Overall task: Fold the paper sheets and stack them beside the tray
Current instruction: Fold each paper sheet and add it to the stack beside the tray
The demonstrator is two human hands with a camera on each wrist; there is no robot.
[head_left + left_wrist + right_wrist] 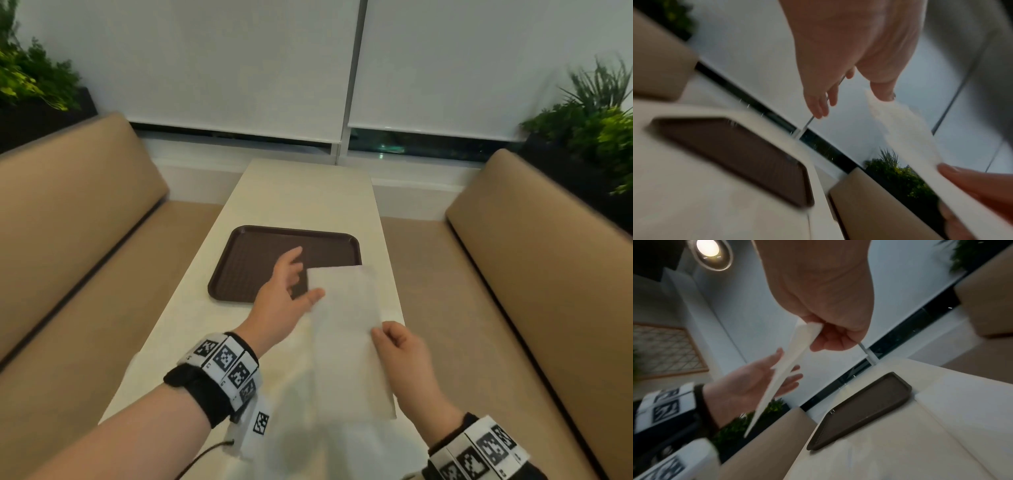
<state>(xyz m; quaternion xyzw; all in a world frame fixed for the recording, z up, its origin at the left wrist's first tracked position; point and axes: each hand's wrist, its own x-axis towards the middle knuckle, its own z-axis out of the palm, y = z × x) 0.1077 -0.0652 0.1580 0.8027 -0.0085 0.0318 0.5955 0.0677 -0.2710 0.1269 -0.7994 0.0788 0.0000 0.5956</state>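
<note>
Right hand (399, 346) pinched the near right edge of 1 white paper sheet (346, 329) between thumb and fingers, the sheet held in the air above the table (301, 192); the right wrist view showed what looked like 2 layers meeting at the pinch, so the sheet seemed already doubled over. Left hand (281, 301) was spread, fingers straight and relaxed, thumb resting against the sheet's left edge, palm over the near right part of the brown tray (239, 260). More white paper (294, 404) lay flat on the table under both wrists. Judgement: the fold on this sheet was being finished or squared up. To do it well, the left hand should take the free edge, the corners should be matched before any crease is pressed, and the crease should be run on the table, not in the air, since thin paper sags and skews. Set-down spot: bare table just right of the tray looked narrow, so the sheet's long side should run along the tray's edge.
</note>
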